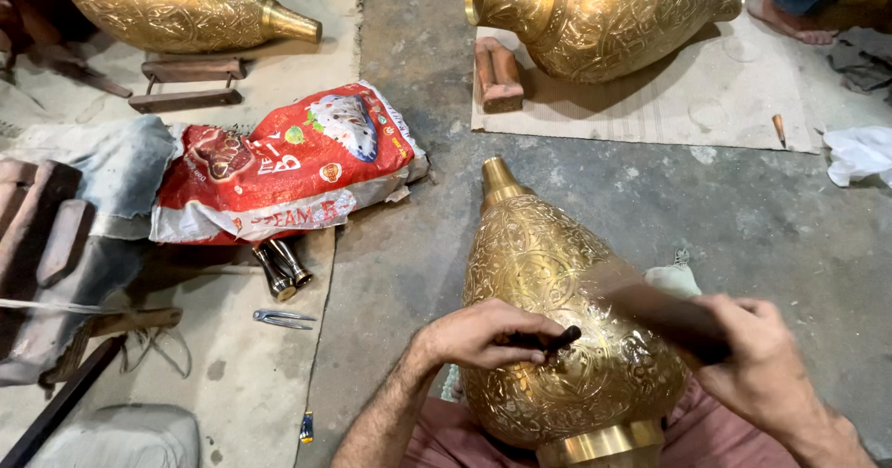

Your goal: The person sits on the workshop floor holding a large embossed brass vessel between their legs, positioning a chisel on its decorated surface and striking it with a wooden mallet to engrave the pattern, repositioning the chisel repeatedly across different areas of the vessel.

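A large engraved brass vase (548, 273) lies across my lap, its narrow neck pointing away from me. My left hand (483, 333) rests on the vase's side and grips a short dark chisel (557, 341) whose tip touches the engraved surface. My right hand (753, 356) is shut on a wooden mallet (650, 305), blurred with motion, raised above the vase to the right of the chisel.
Two more brass vases lie on mats, one (186, 3) at far left, one (595, 17) at far centre beside a brick (497, 73). A red printed sack (279, 161), small metal punches (282, 268), tweezers (283, 318) and wooden blocks (186, 82) lie left. Another person's foot (794, 22) shows top right.
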{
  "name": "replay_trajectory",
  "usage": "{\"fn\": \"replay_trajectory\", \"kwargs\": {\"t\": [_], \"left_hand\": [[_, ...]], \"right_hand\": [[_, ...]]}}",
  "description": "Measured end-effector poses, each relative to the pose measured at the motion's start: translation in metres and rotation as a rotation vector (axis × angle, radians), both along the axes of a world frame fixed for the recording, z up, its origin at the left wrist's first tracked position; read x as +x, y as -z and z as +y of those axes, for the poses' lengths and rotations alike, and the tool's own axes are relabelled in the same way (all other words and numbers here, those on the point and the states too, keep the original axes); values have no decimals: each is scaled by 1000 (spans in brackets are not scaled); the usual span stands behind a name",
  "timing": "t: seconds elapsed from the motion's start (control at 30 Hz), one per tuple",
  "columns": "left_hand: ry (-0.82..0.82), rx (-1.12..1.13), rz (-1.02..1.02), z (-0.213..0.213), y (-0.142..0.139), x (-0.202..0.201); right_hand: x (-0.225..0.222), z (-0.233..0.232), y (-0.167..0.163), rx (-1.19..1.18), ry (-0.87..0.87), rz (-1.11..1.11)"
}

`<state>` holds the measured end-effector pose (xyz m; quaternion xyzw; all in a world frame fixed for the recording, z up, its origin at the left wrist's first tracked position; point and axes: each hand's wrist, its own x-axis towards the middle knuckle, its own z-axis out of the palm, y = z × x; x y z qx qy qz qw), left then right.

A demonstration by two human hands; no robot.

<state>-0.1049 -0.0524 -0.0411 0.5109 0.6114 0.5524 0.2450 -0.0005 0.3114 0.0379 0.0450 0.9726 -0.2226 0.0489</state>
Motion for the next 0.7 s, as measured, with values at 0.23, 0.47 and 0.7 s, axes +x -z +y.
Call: {"fn": "replay_trajectory", "kwargs": {"t": [0.23, 0.47, 0.7], "left_hand": [[4, 53, 32, -3, 9, 0], [-23, 19, 40, -6, 0, 4], [2, 79, 38, -4, -5, 2]], "right_hand": [[3, 1, -9, 117, -154, 251], [5, -4, -15, 80, -148, 227], [8, 5, -13, 29, -2, 149]]}}
